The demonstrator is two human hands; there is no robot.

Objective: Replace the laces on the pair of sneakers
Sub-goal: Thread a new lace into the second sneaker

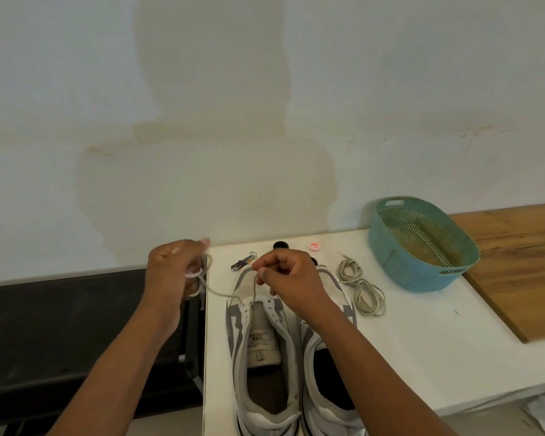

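Left hand (173, 269) grips one end of the lace (221, 292), fingers curled round it, off the table's left edge. Lace runs into front eyelets of left sneaker (258, 341) on white table (422, 341). Right hand (288, 276) pinches other lace end above the toes. Right sneaker (331, 388) beside it. Spare laces (361, 286) coiled right, then teal basket (422, 247).

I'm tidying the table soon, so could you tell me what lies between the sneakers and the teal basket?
In the head view, a coiled grey lace lies on the white table between the sneakers and the teal basket.
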